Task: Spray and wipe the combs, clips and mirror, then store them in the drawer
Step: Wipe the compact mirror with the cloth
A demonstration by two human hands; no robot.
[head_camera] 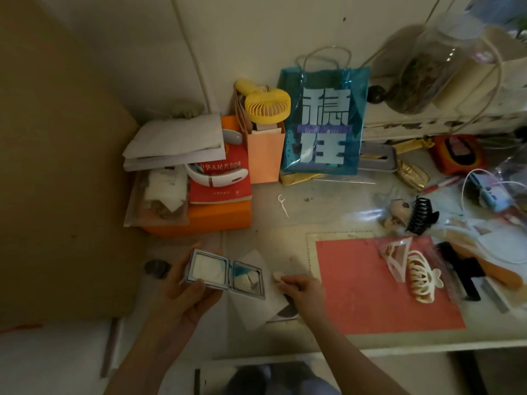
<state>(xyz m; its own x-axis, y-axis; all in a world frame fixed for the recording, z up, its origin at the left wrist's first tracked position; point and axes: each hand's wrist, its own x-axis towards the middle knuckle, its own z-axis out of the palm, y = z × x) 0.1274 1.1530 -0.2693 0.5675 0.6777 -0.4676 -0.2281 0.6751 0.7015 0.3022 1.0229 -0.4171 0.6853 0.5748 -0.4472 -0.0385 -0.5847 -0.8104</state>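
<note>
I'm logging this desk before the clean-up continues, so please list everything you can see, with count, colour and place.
compact mirror: 1, silver, open, in the left hand
claw clips: 4; black, beige patterned, clear, cream; right side
mat: 1, red, front right
handheld fan: 1, yellow, in peach bag
blue bag: 1, back centre
red book: 1, on orange box
papers: stack, white, back left
floss pick: 1, white, centre
jar: 1, clear, back right
left hand: holds mirror
right hand: fingers pinch something small and pale
</note>
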